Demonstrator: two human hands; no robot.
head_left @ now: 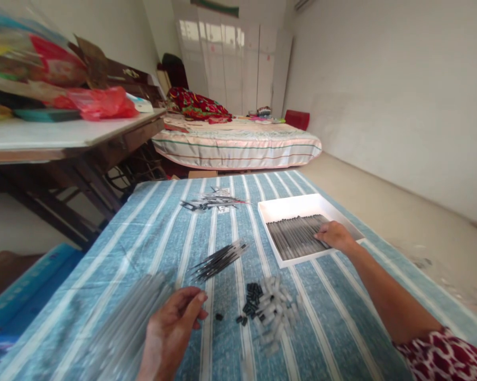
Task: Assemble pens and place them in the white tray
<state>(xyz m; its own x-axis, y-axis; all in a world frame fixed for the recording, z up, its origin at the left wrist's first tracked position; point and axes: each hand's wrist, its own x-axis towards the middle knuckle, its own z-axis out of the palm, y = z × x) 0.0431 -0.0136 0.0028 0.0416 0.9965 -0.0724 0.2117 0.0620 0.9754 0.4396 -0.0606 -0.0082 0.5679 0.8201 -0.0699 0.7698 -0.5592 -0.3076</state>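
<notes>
Inside a white box [288, 210] lies a row of slim grey pens [292, 235]. My right hand [333, 235] reaches in at the row's right end, its fingers closed on a pen there. My left hand [175, 323] hovers over the cloth with fingers curled and thumb against them; whatever it may hold is hidden. Beside it on the left are long, translucent grey tubes [123, 317], blurred. A bundle of thin dark pen refills [220, 259] lies beyond the left hand. To its right sit small black plugs [252, 297] and a heap of translucent caps [276, 307].
A blue striped cloth [167, 211] covers the table. Loose thin dark pieces [214, 201] lie at its far side. On the left stands a white-topped table [103, 129] with a red plastic bag [101, 103]. A bed [238, 143] is behind.
</notes>
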